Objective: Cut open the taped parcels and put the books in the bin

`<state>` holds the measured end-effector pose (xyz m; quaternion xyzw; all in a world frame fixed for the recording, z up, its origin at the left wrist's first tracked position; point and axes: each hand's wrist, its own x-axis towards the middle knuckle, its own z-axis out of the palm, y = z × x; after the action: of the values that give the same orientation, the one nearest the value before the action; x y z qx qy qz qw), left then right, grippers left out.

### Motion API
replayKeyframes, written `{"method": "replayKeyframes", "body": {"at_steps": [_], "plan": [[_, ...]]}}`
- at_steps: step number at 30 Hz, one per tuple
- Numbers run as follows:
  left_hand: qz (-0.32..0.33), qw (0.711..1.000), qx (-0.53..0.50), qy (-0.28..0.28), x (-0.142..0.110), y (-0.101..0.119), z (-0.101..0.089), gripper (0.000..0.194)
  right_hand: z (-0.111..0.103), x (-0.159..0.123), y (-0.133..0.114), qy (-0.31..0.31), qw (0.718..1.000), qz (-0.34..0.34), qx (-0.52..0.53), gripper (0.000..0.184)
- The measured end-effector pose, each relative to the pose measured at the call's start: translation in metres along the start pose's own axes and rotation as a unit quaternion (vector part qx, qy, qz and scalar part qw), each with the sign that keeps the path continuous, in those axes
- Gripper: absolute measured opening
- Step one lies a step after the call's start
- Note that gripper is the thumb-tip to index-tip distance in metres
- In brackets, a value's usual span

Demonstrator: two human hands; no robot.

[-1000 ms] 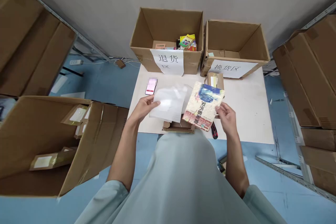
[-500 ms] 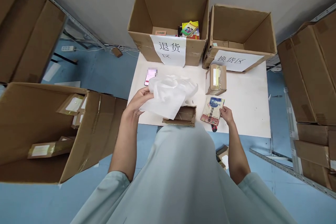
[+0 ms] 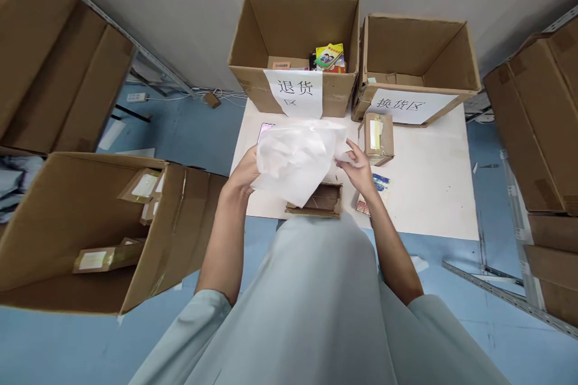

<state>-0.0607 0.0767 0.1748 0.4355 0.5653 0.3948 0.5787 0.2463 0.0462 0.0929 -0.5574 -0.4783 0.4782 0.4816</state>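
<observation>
Both hands hold a crumpled white wrapping sheet (image 3: 295, 159) above the white table (image 3: 428, 192). My left hand (image 3: 245, 173) grips its left edge, and my right hand (image 3: 359, 169) pinches its right edge. Under the sheet an opened flat cardboard parcel (image 3: 321, 200) lies at the table's near edge. A book with a blue-and-cream cover (image 3: 378, 189) lies flat on the table just right of my right wrist, partly hidden by it.
A small taped parcel (image 3: 377, 137) stands behind my right hand. Two open labelled cartons sit at the table's back, the left one (image 3: 293, 48) holding books, the right one (image 3: 418, 66). A phone (image 3: 263, 128) peeks out behind the sheet. A big carton with parcels (image 3: 85, 228) stands left; stacked cartons (image 3: 537, 132) right.
My right hand set the book down on the table, let go, and moved left to take the sheet's right edge. The sheet has been lifted and spread between both hands.
</observation>
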Motion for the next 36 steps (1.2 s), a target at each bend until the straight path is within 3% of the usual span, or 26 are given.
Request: {"method": "replayKeyframes", "body": {"at_steps": [4,8,11,13,16,18,21,23,25,29,34,36], "plan": [[0.087,0.994,0.058,0.020,-0.010,0.009,0.018,0.088,0.008,-0.016,-0.033,-0.043,0.997,0.004,0.065,0.090],[0.123,0.979,0.154,0.046,-0.027,0.002,0.044,0.075,0.018,-0.044,-0.060,-0.068,0.998,0.011,0.014,0.095],[0.151,0.960,0.234,-0.010,-0.041,0.000,0.059,0.075,0.027,-0.053,-0.062,-0.031,0.999,0.033,-0.009,0.070],[0.173,0.946,0.266,-0.066,-0.048,0.000,0.063,0.074,0.028,-0.053,-0.058,-0.040,0.999,0.022,0.009,0.056],[0.203,0.917,0.321,-0.124,-0.051,-0.002,0.063,0.049,0.024,-0.053,-0.051,-0.092,0.996,0.014,0.012,0.043],[0.211,0.898,0.366,-0.123,-0.051,-0.006,0.061,0.028,0.019,-0.054,-0.047,-0.113,0.993,0.027,-0.016,0.039],[0.192,0.895,0.391,-0.097,-0.047,-0.012,0.059,0.015,0.008,-0.063,-0.046,-0.076,0.992,0.008,-0.098,0.048],[0.149,0.913,0.368,-0.092,-0.044,-0.016,0.058,0.017,0.002,-0.072,-0.047,-0.048,0.982,-0.041,-0.175,0.070],[0.090,0.934,0.329,-0.107,-0.040,-0.020,0.058,0.019,0.000,-0.080,-0.046,-0.069,0.955,-0.103,-0.268,0.084],[0.005,0.948,0.270,-0.168,-0.032,-0.032,0.058,0.026,0.009,-0.085,-0.031,-0.150,0.876,-0.185,-0.418,0.047],[-0.014,0.952,0.186,-0.244,-0.029,-0.050,0.052,0.031,0.022,-0.071,-0.002,-0.165,0.847,-0.182,-0.471,0.035],[0.001,0.954,0.177,-0.243,-0.030,-0.059,0.044,0.030,0.025,-0.067,0.003,-0.177,0.834,-0.178,-0.491,0.035]]}}
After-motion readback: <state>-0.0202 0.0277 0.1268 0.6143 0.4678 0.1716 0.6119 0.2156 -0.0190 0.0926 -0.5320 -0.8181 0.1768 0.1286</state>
